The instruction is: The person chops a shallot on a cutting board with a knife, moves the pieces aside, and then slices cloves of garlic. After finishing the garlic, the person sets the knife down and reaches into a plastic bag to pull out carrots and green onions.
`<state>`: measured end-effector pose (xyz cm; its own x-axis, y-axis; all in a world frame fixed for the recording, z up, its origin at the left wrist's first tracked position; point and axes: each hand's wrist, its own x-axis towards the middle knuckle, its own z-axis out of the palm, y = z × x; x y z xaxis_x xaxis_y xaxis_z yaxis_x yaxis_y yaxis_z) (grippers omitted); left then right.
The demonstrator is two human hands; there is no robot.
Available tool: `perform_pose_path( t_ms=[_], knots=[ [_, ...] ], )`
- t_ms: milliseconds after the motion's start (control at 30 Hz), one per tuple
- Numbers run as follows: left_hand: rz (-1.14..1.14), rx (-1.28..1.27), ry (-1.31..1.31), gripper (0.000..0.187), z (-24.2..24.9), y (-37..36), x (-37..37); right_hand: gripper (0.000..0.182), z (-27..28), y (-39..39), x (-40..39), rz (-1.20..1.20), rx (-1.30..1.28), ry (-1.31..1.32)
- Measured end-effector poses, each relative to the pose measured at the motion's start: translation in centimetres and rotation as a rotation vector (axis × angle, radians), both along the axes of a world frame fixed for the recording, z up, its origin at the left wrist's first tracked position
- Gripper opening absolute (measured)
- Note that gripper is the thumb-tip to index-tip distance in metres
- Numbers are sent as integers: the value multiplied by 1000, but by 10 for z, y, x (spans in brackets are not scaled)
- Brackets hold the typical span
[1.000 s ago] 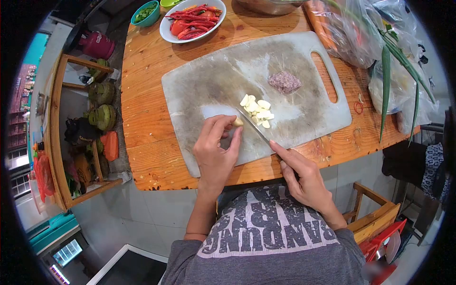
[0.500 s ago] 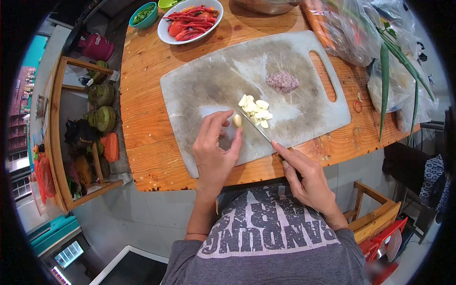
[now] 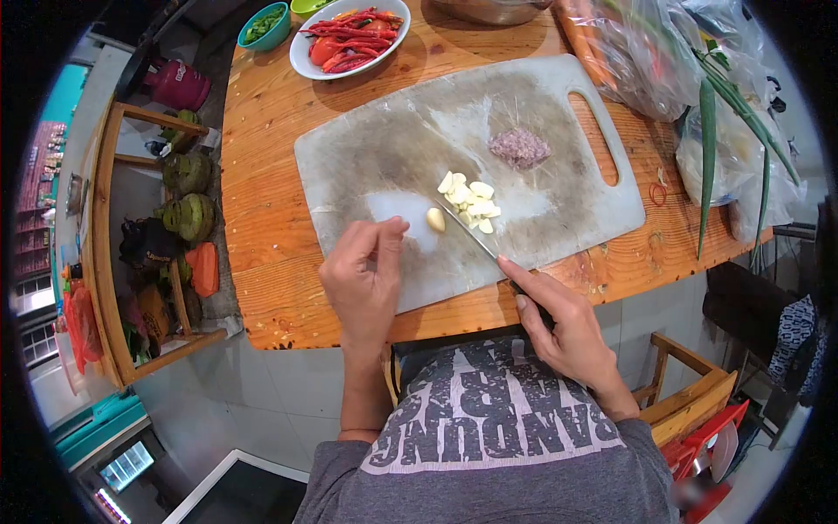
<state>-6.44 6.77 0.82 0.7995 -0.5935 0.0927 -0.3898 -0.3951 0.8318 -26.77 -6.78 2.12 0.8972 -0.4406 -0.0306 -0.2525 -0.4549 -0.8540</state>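
My right hand [image 3: 563, 327] is wrapped round the dark handle of a kitchen knife [image 3: 472, 235]. The blade slants up and left across the cutting board [image 3: 367, 140], its tip beside a small pile of chopped garlic [image 3: 471, 203]. One whole peeled garlic clove [image 3: 436, 220] lies just left of the blade, touched by neither hand. Over the board's lower left part is my left hand [image 3: 360, 278], fingers curled in and thumb against the index finger, with nothing visible between them. A heap of minced shallot [image 3: 520, 149] rests farther up the board.
A white bowl of red chillies and tomatoes [image 3: 351, 42] stands behind the board, beside a teal bowl of chopped greens [image 3: 264, 28]. Plastic bags [image 3: 646, 65] with carrots [image 3: 580, 44] and long green leaves [image 3: 707, 166] lie at the right. A metal bowl [image 3: 493, 10] is at the back.
My left hand has let go of the garlic clove and drawn back left, its fingers curling closed. The clove stays on the board. My right hand and the knife have hardly moved.
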Motion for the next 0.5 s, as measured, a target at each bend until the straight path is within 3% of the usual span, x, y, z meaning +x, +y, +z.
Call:
perform_pose_path(
  t_ms=[167, 367, 400, 500],
  knots=[
    [-25, -117, -37, 38, -7, -2, 4, 54, 3, 0, 0, -3, 18, 37],
    [-95, -76, 12, 38, -1, -14, -20, 52, 3, -1, 1, -21, 25, -9],
    [-71, -75, 154, 39, 8, -21, -28, 52, 2, -2, 1, -25, 27, -18],
    [-160, -322, -65, 45, -8, -34, -31, 51, 7, -5, -1, -40, 52, -21]
  ],
)
